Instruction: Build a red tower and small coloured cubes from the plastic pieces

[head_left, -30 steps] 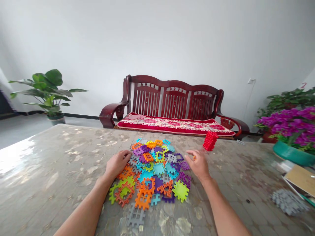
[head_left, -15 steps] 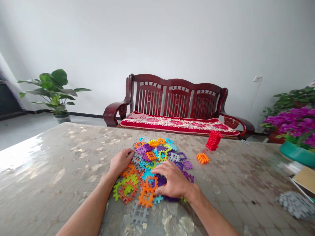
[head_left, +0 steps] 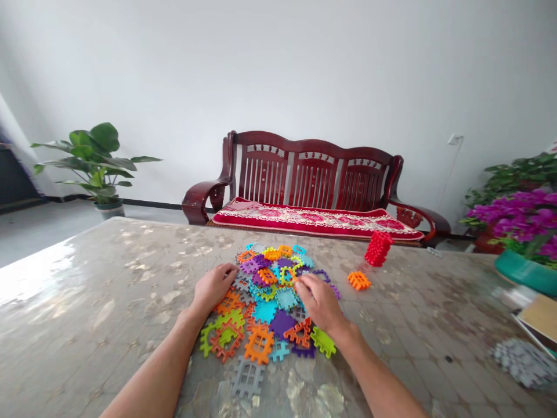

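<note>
A pile of flat plastic interlocking building tiles [head_left: 265,312] in orange, blue, purple, green and grey lies on the table before me. My left hand [head_left: 216,284] rests at the pile's left edge, fingers loosely stretched and nothing seen in them. Over the right side of the pile, my right hand [head_left: 319,299] is closed, with a bit of an orange interlocking tile [head_left: 293,278] showing at its fingertips; the hand hides most of that tile. Below this hand lie a red-orange triangle-cutout tile [head_left: 299,332] and a lime green tile [head_left: 323,341].
Right of the pile stand a red stack of tiles [head_left: 378,248] and a small orange stack [head_left: 359,280]. Grey tiles [head_left: 522,363] lie by the right edge, near a teal flower pot [head_left: 524,274]. A wooden bench [head_left: 313,174] stands behind the table [head_left: 108,313].
My right hand has moved away from me and slightly right, and its fingers have closed. An orange tile has gone from the pile's near part. The left hand has stayed put.
</note>
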Demonstrator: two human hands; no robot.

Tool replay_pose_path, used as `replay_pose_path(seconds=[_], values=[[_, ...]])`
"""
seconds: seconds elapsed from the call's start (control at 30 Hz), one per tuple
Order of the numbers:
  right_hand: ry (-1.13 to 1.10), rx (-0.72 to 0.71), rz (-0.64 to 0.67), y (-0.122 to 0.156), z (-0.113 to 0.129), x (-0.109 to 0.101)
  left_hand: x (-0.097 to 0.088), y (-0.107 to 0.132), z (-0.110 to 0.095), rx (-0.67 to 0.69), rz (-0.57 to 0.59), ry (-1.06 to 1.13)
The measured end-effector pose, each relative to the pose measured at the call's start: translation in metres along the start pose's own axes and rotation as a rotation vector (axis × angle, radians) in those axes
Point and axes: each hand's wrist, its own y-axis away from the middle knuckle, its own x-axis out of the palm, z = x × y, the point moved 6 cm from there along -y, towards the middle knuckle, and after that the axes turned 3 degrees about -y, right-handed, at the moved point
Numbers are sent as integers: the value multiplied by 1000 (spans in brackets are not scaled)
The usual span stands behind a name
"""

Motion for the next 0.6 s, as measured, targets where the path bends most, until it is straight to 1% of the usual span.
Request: replay_pose_path(seconds=[0.07,0.13,0.2,0.3,0.37,0.53,0.6], values=[[-41,192,-63,-5,-27,-12,-1,0,-1,-6,2,-7],[-95,326,-112,-7,-53,-22,-2,1,-2,-5,7,-11],[-123,393,-144,-7,-74,-29,-2,1,-2,-4,8,-12],[-105,440,-163,-6,-96,-38,-2,1,-2,-5,6,-9],[-10,451,-169,-5,-102,-45,-2,1,-1,-4,1,-8],[471,468,-156,-2,-101,-62,-2,1,-1,-7,11,-6],[528,488,-165,-1,-101,-66,-2,1,-1,-9,18,-2]])
